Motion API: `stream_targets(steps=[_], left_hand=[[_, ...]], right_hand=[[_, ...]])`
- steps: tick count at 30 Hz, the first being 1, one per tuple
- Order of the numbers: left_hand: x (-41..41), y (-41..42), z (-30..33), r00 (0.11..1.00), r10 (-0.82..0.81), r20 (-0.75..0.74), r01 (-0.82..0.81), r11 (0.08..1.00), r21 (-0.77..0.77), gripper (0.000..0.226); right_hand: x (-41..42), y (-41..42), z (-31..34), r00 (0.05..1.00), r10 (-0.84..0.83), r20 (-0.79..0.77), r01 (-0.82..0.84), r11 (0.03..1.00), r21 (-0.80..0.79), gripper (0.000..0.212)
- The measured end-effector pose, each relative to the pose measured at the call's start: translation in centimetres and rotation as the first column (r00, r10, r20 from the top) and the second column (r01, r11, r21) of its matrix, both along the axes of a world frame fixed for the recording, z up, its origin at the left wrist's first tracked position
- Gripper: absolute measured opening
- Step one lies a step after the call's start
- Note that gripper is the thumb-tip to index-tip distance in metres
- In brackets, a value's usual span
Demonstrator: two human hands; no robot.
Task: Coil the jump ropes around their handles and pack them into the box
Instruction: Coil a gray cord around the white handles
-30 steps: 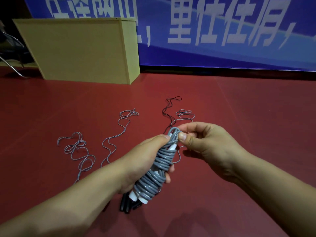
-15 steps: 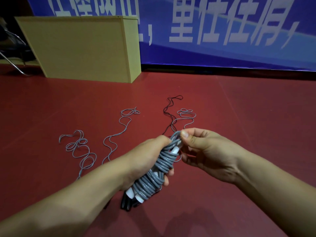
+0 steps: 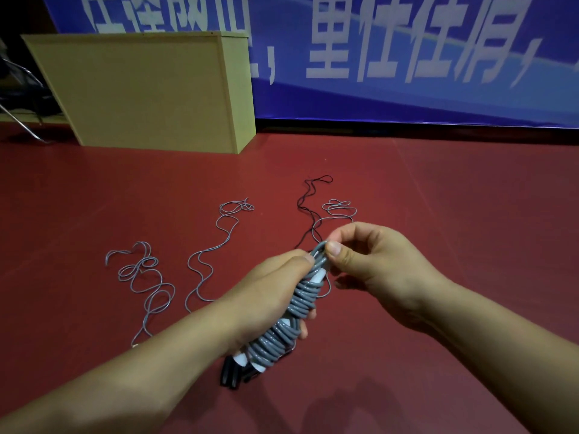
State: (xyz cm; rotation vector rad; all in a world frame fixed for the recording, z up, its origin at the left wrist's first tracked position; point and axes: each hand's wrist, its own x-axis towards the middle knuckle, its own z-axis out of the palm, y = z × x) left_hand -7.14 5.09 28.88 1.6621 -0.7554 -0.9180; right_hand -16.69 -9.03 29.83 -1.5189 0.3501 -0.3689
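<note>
Risk: last loop slipping from the pinch and the coil springing loose if the end is not tucked under a turn. Left hand wrapped round the coiled grey jump rope on its white handles; right hand pinching the final loop at the bundle's top end. Bundle held above red floor, box well apart, 3 grey ropes and 1 black rope uncoiled beyond.

The scene is dimly and unevenly lit, with heavy darkening toward the corners. Soft shadows are cast on the red floor beneath the forearms. Straight lines are bowed by wide-angle distortion, as seen along the banner. Slight softness is seen at the frame edges; no glare is produced.
</note>
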Motion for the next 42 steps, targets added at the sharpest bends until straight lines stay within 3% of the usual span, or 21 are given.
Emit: stream_targets(steps=[5,9,11,14,19,23,27,34,42], left_hand=[[-0.1,-0.3,0.1,0.981,0.039,0.189,-0.033,0.999,-0.037,0.033],[-0.2,-0.5,0.1,0.921,0.076,0.381,-0.066,0.997,-0.039,0.032],[-0.1,-0.6,0.0,0.913,0.083,0.4,-0.073,0.996,-0.041,0.028],[0.1,-0.6,-0.3,0.89,0.07,0.451,-0.064,0.998,-0.028,0.03],[0.0,-0.4,-0.2,0.904,0.048,0.424,-0.06,0.998,0.014,0.033],[0.1,-0.3,-0.1,0.926,0.059,0.373,-0.072,0.997,0.021,0.043],[0.0,-0.4,-0.4,0.928,0.05,0.368,-0.054,0.999,0.001,0.039],[-0.5,-0.7,-0.6,0.948,0.08,0.307,-0.041,0.99,-0.132,0.029],[0.1,-0.2,-0.3,0.954,0.025,0.3,0.001,0.996,-0.086,0.036]], right_hand=[[-0.1,-0.1,0.2,0.996,-0.094,0.008,0.094,0.995,-0.026,0.025],[-0.1,0.1,0.4,0.991,-0.134,0.027,0.134,0.991,0.012,0.02],[-0.1,0.2,0.3,0.989,-0.145,0.021,0.144,0.988,0.052,0.01],[0.1,0.5,0.1,0.989,-0.148,-0.001,0.148,0.984,0.098,0.014],[0.2,0.9,-0.3,0.993,-0.119,-0.003,0.119,0.983,0.143,0.018],[0.4,1.5,-1.0,0.988,-0.149,0.044,0.146,0.987,0.061,0.019],[0.8,1.8,-1.3,0.973,-0.207,0.101,0.214,0.975,-0.062,0.013],[1.5,2.0,-1.3,0.962,-0.227,0.151,0.211,0.971,0.112,0.006],[1.1,1.6,-1.2,0.988,-0.126,0.091,0.112,0.983,0.148,0.012]])
